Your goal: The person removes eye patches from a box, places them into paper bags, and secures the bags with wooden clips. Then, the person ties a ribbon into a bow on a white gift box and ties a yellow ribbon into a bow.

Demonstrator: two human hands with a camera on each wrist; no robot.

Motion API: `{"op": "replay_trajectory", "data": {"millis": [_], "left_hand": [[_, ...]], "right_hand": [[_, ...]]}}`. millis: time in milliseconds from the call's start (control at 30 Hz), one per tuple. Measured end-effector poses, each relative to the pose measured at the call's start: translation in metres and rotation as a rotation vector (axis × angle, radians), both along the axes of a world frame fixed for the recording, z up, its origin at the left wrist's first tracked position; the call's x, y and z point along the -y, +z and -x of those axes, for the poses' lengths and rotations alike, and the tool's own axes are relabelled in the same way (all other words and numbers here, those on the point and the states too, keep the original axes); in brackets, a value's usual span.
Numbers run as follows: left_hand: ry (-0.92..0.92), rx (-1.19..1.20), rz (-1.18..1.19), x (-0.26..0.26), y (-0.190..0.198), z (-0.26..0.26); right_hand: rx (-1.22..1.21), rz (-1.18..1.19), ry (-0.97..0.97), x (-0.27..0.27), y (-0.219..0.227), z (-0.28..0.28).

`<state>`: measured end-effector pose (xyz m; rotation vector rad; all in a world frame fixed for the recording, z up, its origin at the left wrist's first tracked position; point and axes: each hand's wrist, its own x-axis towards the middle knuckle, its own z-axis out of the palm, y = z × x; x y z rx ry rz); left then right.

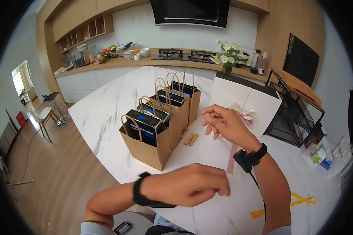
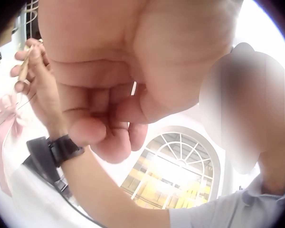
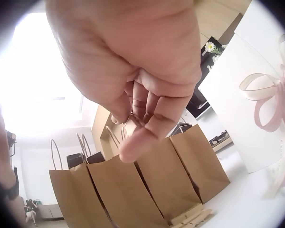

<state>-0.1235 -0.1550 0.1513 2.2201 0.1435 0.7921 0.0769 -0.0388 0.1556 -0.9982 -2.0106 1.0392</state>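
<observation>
My right hand [image 1: 227, 124] pinches a small wooden clothespin [image 1: 210, 122] between thumb and fingers, above the table and to the right of the paper bags. The same clothespin [image 3: 131, 124] shows at the fingertips in the right wrist view. My left hand [image 1: 192, 184] hovers over the front of the table with its fingers loosely curled; nothing shows in it in the left wrist view. Several brown paper bags [image 1: 147, 150] stand in a row, each with twisted handles and a black box [image 1: 145, 124] inside. More wooden clothespins [image 1: 191, 139] lie beside the bags.
A large white box [image 1: 235, 94] with a pink bow [image 1: 245, 114] stands at the back right, flowers [image 1: 225, 55] above it. Beside it is a black rack [image 1: 290, 113]. A yellow ribbon [image 1: 302, 200] lies on the marble table [image 1: 106, 113], at the right. Pink ribbon [image 1: 231, 158] trails near my right wrist.
</observation>
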Motion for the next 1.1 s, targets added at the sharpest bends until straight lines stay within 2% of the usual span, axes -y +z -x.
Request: {"op": "replay_trajectory", "data": {"millis": [33, 100, 167, 200, 233, 267, 300, 367, 400, 433, 467, 500, 567, 667, 800, 867, 967, 1033, 1100], "left_hand": [[0.072, 0.048, -0.099, 0.007, 0.01, 0.017], [0.312, 0.036, -0.13, 0.015, 0.037, 0.063], [0.61, 0.188, -0.268, 0.007, 0.037, 0.107], [0.733, 0.223, -0.191, 0.004, 0.04, 0.126], [0.855, 0.261, -0.118, -0.001, 0.044, 0.141], [0.885, 0.148, -0.151, -0.005, 0.053, 0.151], [0.914, 0.036, -0.186, -0.009, 0.062, 0.158], [0.865, -0.205, -0.292, -0.02, 0.067, 0.17], [0.871, -0.298, -0.296, -0.025, 0.069, 0.172], [0.874, -0.392, -0.295, -0.031, 0.07, 0.173], [0.867, -0.39, -0.286, -0.039, 0.071, 0.172], [0.84, -0.385, -0.296, -0.046, 0.073, 0.167], [0.806, -0.378, -0.289, -0.058, 0.075, 0.162], [0.752, -0.434, -0.285, -0.066, 0.083, 0.158], [0.665, -0.4, -0.222, -0.077, 0.083, 0.171], [0.593, -0.324, 0.016, -0.081, 0.079, 0.173], [0.537, -0.25, 0.058, -0.084, 0.073, 0.176], [0.546, -0.198, 0.092, -0.085, 0.068, 0.178], [0.577, -0.1, 0.282, -0.085, 0.063, 0.178]], "right_hand": [[-0.06, 0.012, 0.031, -0.002, -0.004, 0.002], [-0.129, 0.029, 0.056, -0.004, -0.006, 0.003], [-0.09, 0.04, 0.079, -0.003, -0.005, 0.005], [-0.087, 0.049, 0.076, -0.004, -0.007, 0.007], [-0.086, -0.074, 0.091, -0.006, -0.008, 0.01], [-0.086, -0.203, 0.107, -0.008, -0.007, 0.013], [-0.082, -0.207, 0.105, -0.008, -0.002, 0.017], [-0.015, -0.365, 0.052, -0.003, 0.013, 0.023], [-0.01, -0.365, 0.05, -0.002, 0.02, 0.027], [-0.112, -0.25, 0.041, -0.002, 0.028, 0.031], [-0.213, -0.131, 0.03, -0.002, 0.033, 0.035], [-0.208, -0.12, 0.023, -0.002, 0.038, 0.039], [-0.348, -0.052, 0.001, -0.004, 0.043, 0.047], [-0.351, -0.052, 0.039, -0.012, 0.042, 0.057], [-0.373, -0.022, 0.093, -0.013, 0.048, 0.066], [-0.375, -0.027, 0.112, -0.013, 0.049, 0.072], [-0.376, -0.082, 0.125, -0.013, 0.047, 0.08], [-0.458, -0.091, 0.12, -0.01, 0.046, 0.088], [-0.455, -0.094, 0.115, -0.008, 0.047, 0.098]]}}
